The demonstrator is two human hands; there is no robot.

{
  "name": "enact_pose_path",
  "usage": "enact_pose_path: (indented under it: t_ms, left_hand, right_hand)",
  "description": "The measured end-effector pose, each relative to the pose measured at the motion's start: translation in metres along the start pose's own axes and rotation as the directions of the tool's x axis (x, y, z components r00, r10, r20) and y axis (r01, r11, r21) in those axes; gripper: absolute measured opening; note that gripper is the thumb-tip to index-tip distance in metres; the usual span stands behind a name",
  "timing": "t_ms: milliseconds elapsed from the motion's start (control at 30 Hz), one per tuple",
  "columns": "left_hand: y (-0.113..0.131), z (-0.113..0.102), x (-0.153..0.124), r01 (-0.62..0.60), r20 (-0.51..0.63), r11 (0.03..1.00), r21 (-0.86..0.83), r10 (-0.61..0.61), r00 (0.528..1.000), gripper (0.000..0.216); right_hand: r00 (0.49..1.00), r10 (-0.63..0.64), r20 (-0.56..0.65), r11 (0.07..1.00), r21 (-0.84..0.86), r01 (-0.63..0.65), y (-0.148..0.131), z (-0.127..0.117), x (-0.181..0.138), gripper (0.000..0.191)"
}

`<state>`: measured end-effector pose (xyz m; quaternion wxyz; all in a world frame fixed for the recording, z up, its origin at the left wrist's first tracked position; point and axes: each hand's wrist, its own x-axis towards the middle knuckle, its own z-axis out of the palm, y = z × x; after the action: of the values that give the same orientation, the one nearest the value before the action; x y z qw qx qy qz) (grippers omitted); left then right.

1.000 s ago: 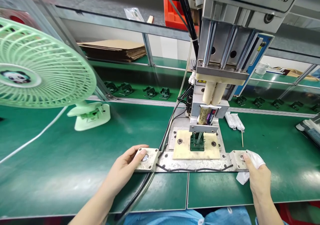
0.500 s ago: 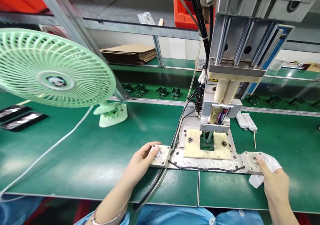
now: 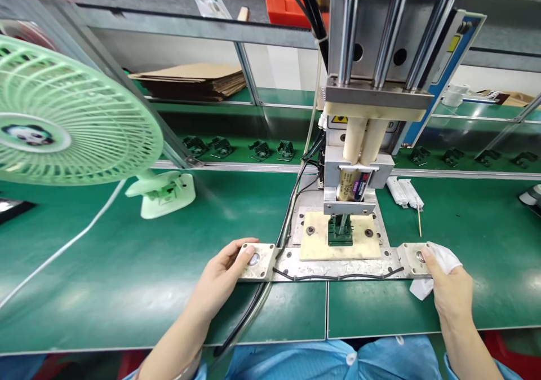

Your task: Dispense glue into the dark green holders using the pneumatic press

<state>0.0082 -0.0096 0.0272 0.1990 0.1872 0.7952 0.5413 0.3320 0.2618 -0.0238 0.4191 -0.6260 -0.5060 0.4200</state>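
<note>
A press machine [image 3: 372, 87] stands on the green bench, its head lowered onto a small green part [image 3: 340, 232] seated in a cream fixture plate [image 3: 316, 247]. My left hand [image 3: 220, 278] rests on the left metal button block [image 3: 256, 260], thumb on the button. My right hand [image 3: 448, 290] presses its thumb on the right button block [image 3: 416, 257] while its curled fingers hold a white cloth [image 3: 439, 264].
A mint green fan [image 3: 71, 126] stands at the left with a white cord [image 3: 59, 250]. Black cables [image 3: 253, 312] run from the machine toward me. Several dark green parts [image 3: 253, 150] sit on the conveyor behind. White packets [image 3: 403, 191] and a thin stick lie right of the press.
Only the view has shifted. Both hands stay on the button blocks and the press head stays down on the part.
</note>
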Motion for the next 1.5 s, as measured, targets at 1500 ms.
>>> enact_pose_path:
  t_ms: [1500]
  left_hand:
    - [0.065, 0.066, -0.049, 0.192, 0.578, 0.972, -0.133, -0.081, 0.812, 0.052]
  right_hand:
    - [0.999, -0.040, 0.021, 0.996, 0.083, 0.038, -0.007, -0.001, -0.006, 0.064]
